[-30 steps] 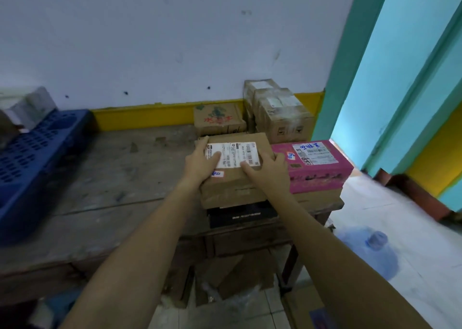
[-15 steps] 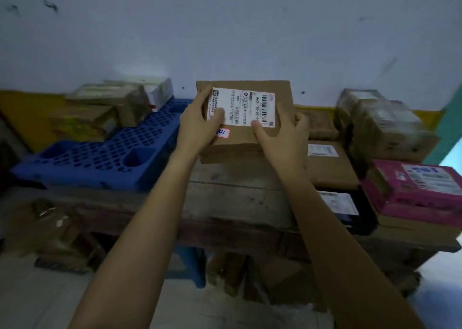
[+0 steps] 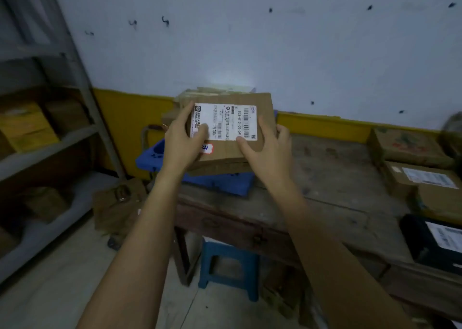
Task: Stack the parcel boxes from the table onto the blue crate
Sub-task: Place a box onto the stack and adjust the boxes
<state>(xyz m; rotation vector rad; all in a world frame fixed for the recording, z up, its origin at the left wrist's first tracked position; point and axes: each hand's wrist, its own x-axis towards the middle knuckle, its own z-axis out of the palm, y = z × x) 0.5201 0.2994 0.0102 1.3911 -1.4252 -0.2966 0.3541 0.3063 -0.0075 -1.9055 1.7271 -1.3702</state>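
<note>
Left hand (image 3: 181, 141) and right hand (image 3: 267, 151) gripped a flat, rectangular cardboard box (image 3: 225, 157) by its two sides, thumbs pressed on its top face, the other fingers curled over the edges. A smooth white label (image 3: 225, 121) lay between the thumbs. Directly beneath the box lay the blue plastic crate (image 3: 220, 182); beyond the fingers were further parcels (image 3: 200, 93).

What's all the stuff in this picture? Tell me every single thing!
blue crate: one, blue, table's left end
held parcel box: one, brown with white label, over the crate
brown parcels: at least three, brown, table's right side
black parcel: one, black, table's right front
table: one, dark wood, centre
stool: one, blue, under the table
shelf: one, grey, far left
yellow boxes: count unclear, yellow, on the shelf
left hand: one, gripping the box's left edge
right hand: one, gripping the box's right edge
</note>
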